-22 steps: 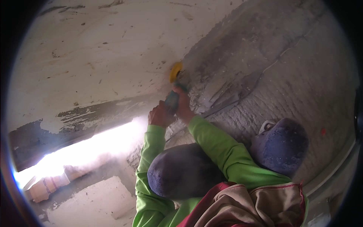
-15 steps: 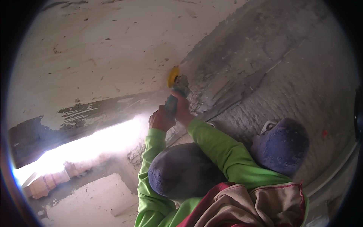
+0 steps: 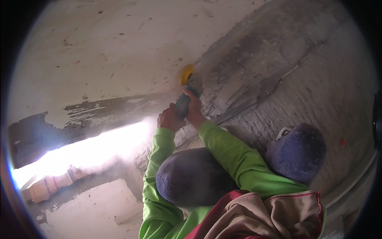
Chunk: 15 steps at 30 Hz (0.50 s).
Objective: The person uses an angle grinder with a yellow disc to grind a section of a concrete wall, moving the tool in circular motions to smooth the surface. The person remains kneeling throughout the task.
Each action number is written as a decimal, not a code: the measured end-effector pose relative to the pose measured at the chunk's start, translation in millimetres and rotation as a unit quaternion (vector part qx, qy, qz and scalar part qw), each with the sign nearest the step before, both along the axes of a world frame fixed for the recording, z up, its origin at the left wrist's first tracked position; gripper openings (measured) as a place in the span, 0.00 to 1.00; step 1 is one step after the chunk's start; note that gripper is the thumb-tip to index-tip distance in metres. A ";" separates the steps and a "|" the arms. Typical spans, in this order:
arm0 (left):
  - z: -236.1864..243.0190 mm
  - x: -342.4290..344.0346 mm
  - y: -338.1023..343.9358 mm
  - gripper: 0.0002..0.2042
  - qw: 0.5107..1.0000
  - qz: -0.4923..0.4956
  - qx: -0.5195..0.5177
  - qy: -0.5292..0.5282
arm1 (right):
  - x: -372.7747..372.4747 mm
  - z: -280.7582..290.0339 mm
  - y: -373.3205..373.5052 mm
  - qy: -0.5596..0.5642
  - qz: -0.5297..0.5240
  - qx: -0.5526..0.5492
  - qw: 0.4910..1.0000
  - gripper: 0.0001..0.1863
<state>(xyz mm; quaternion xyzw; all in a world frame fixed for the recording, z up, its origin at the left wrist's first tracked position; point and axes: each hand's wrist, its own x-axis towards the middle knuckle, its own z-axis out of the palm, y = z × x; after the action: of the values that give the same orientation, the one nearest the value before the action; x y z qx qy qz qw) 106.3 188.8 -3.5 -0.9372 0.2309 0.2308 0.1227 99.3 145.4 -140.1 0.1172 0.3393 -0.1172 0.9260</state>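
Observation:
My left hand is wrapped round the rear of a teal angle grinder, and my right hand grips it nearer the head. The grinder's yellow disc, blurred, sits at the seam between a pale, stained surface and a rough dark grey band. Haze blurs the tool's head. Both forearms are in green sleeves, with a dark blue rounded shape, probably my knee, between them.
Bright light comes through a long opening at lower left, with crumpled sacking along it. A second dusty blue rounded shape lies right of my arm. A thin cable or crack crosses the grey surface. Beige-and-red cloth covers the bottom.
The grinder first dipped slightly down, then both hands moved it a little up and to the right. The grip looks the same.

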 end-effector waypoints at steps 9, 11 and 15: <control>-4.3 8.7 -9.1 0.30 0.999 -0.032 0.011 0.000 | 4.3 -8.0 -5.1 -0.031 -0.044 0.033 0.998 0.11; -5.4 13.0 -14.9 0.30 0.999 -0.033 0.013 0.004 | 5.1 -7.4 -11.9 -0.032 -0.047 0.033 0.998 0.09; -7.8 11.5 -25.2 0.30 0.999 -0.042 0.035 -0.005 | 4.6 -15.1 -17.1 -0.044 -0.049 0.046 0.997 0.11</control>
<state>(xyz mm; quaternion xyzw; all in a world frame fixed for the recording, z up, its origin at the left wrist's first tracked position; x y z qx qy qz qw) 117.8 163.6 -11.2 -0.9230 0.2611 0.2288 0.1658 103.9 128.3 -155.2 0.1813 0.2975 -0.1411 0.9267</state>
